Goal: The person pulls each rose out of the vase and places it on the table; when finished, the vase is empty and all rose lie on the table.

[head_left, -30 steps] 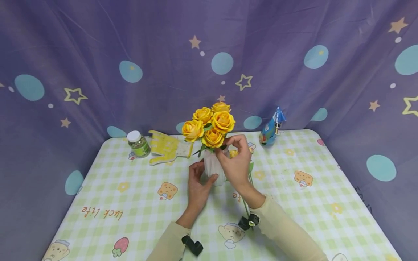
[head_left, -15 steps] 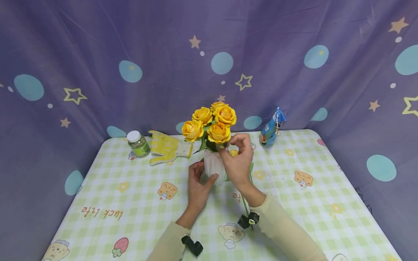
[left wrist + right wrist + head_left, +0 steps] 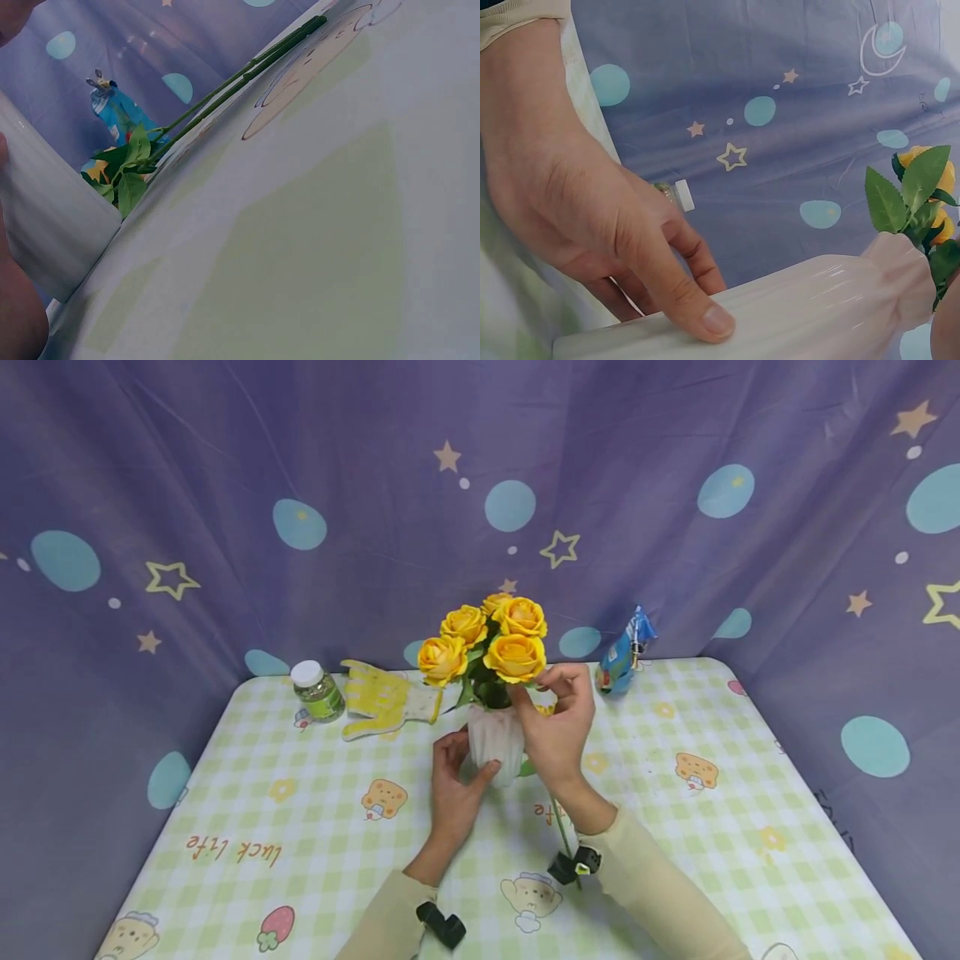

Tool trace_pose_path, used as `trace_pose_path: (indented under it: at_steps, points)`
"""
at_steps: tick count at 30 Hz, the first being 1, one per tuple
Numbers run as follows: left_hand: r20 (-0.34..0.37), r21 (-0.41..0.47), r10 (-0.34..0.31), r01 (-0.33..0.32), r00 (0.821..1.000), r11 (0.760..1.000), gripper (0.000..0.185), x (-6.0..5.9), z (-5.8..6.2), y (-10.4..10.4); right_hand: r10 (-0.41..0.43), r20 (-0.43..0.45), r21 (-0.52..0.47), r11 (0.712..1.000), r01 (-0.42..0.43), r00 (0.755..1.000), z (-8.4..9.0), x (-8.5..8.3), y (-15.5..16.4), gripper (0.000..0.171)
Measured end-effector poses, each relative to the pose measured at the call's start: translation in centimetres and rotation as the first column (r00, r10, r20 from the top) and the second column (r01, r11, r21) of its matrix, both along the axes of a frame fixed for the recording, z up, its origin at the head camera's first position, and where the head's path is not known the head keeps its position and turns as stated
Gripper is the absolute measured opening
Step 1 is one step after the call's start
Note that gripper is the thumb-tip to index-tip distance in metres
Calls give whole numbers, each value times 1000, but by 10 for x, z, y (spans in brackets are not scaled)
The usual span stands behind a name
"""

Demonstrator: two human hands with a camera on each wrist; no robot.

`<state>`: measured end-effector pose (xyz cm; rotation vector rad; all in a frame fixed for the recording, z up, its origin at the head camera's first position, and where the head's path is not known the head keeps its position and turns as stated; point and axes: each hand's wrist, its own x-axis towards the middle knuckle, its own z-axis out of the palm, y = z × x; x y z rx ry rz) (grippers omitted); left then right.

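A white fluted vase (image 3: pixel 495 743) stands upright in the middle of the table, holding several yellow roses (image 3: pixel 465 625) with green leaves. My left hand (image 3: pixel 456 785) grips its lower body, thumb in front and fingers round the left side; the right wrist view shows this left hand (image 3: pixel 622 217) on the pale wall. Above the rim, my right hand (image 3: pixel 558 727) pinches just under the front right rose (image 3: pixel 516 657); the fingertips are partly hidden by bloom and leaves. Behind the right hand lies a loose rose, its stem (image 3: pixel 562 827) running toward me.
On the left stand a lidded jar (image 3: pixel 318 692) and a flat yellow-and-white glove (image 3: pixel 386 697). A blue bag (image 3: pixel 624 656) sits at the back right. Green stems (image 3: pixel 247 75) lie on the checked tablecloth (image 3: pixel 337 877) beside the vase. A patterned purple curtain (image 3: pixel 375 485) hangs behind.
My right hand has shifted slightly right with the front rose, which leans farther right and sits a little higher. The back right rose has also moved right. My left hand stays on the vase.
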<state>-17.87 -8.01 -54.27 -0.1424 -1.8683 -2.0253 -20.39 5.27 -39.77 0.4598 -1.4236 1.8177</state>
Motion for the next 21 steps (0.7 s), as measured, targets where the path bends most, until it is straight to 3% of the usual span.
trace_pose_path:
  at_steps: [13,21]
  points:
    - [-2,-2,3,-3,1000,1000,61,0,0,0,36,-69,-99,994,-42,997,15,5,4,38]
    - [19,6,7,-7,1000,1000,62,1,2,0,17,-76,-113,993,-26,997,23,3,11,34]
